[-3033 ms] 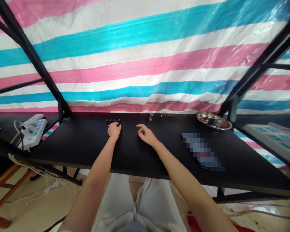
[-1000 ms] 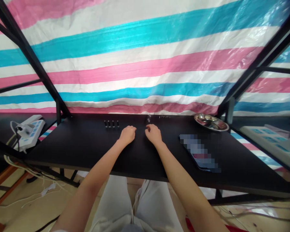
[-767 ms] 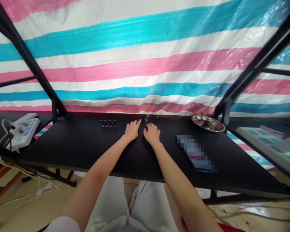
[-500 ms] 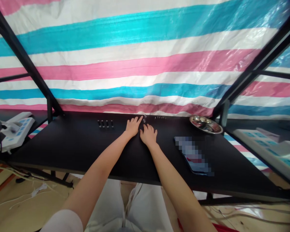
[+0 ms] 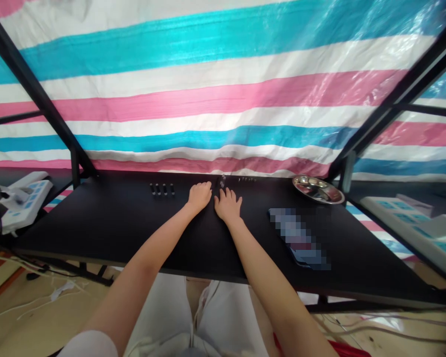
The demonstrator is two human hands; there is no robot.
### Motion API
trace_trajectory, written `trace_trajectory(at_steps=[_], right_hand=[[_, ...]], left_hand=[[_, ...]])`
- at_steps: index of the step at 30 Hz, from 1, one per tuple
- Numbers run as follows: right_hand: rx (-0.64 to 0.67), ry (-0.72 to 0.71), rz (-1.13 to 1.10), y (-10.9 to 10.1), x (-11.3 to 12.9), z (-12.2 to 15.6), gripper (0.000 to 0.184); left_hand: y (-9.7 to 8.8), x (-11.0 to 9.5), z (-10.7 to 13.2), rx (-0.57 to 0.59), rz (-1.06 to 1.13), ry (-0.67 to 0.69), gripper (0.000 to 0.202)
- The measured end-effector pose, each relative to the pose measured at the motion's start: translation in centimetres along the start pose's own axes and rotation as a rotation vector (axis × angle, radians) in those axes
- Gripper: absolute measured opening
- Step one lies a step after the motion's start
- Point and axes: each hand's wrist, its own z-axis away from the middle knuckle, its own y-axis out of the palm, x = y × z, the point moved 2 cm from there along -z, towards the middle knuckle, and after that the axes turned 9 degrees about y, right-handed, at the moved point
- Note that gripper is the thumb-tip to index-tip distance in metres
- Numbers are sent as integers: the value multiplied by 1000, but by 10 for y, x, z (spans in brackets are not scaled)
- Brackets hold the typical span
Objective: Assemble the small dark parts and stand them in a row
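Both my hands rest near the far middle of a black table [image 5: 134, 223]. My left hand [image 5: 199, 194] has its fingers curled in, and what they hold, if anything, is hidden. My right hand [image 5: 228, 204] lies flat beside it with fingers spread, holding nothing. Just beyond the fingertips stands a small clear-topped piece [image 5: 222, 180]. A row of several small black upright pieces [image 5: 162, 189] stands to the left of my left hand. A line of tiny dark pieces [image 5: 247, 179] lies at the far edge, right of my hands.
A round metal dish [image 5: 318, 189] sits at the table's far right. A blurred flat device [image 5: 299, 237] lies right of my right arm. White power strips [image 5: 20, 196] sit on the left shelf, another [image 5: 412, 218] on the right. Black frame bars and a striped tarp stand behind.
My left hand came right from the row of black pieces toward the clear-topped piece, stretched its fingers out, then curled them in. My right hand opened flat beside it.
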Motion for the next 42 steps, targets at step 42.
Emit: trace_trajectory(at_steps=[42], right_hand=[[-17,-121,-151,-8,14,6,33]], left_hand=[[-19,31,77,-325,558,-345,18]])
